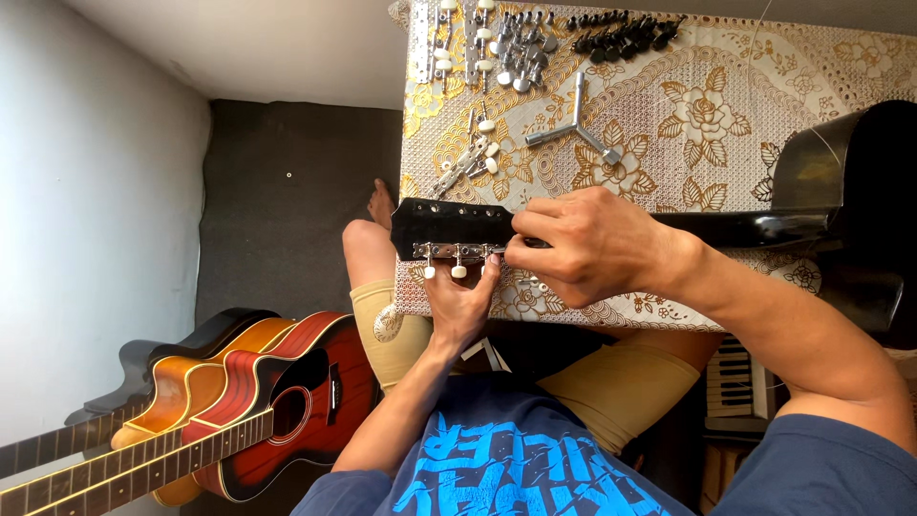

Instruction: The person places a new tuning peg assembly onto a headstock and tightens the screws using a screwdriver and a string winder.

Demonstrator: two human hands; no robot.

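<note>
My right hand (pixel 592 244) gripped the hard, slippery black guitar head (pixel 449 225) while my left hand (pixel 461 301) pinched the little metal tuner strip (pixel 457 251), which looked light.

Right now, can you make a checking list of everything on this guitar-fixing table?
Surface: table covered in gold flowered cloth.
Job's things: black guitar headstock lying flat; tuner strip with white knobs along its edge.
Clutter: three-armed metal wrench, loose silver tuners, black tuner pieces, spare tuner strip.
Grippers: left hand touches the tuner strip from below; right hand grips the neck at the headstock.
Cables: thin loose string near the guitar body.
Surroundings: three guitars on the floor, small keyboard.
</note>
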